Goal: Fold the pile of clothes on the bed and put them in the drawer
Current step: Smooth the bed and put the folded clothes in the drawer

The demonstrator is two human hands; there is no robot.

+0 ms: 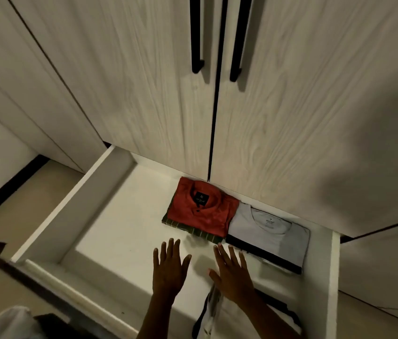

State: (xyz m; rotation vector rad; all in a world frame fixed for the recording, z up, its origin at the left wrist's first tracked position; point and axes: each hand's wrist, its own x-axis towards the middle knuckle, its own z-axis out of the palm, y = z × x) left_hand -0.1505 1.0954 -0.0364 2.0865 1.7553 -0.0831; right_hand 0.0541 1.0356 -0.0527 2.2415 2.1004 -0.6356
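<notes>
The drawer is pulled out below the 2 closed wardrobe doors, each fitted with a black vertical handle. The drawer interior is white.

Contents of the drawer, taking the drawer centre as the clock centre:
- At 12 o'clock, against the back of the drawer: a folded red shirt, collar and dark neck label facing up. It lies on top of a folded green striped garment, whose edge shows along the red shirt's 7 o'clock side.
- At 2 to 3 o'clock, touching the red shirt's right edge: a folded light grey T-shirt, neckline toward the back. It lies on a dark folded garment, visible as a dark band along the near edge.
- At 5 o'clock, at the front of the drawer under the right forearm: a white and dark garment, partly hidden; whether it is fully folded cannot be told.

Hands: both are over the bare drawer floor, palms down, just short of the 2 stacks.
- Left hand: fingers straight and spread wide, holding nothing, at 6 o'clock from the red shirt.
- Right hand: fingers straight and spread wide, holding nothing, at 7 o'clock from the grey T-shirt.

At 8 o'clock in the view, outside the drawer, a white rounded object is partly visible; its identity cannot be told.
</notes>
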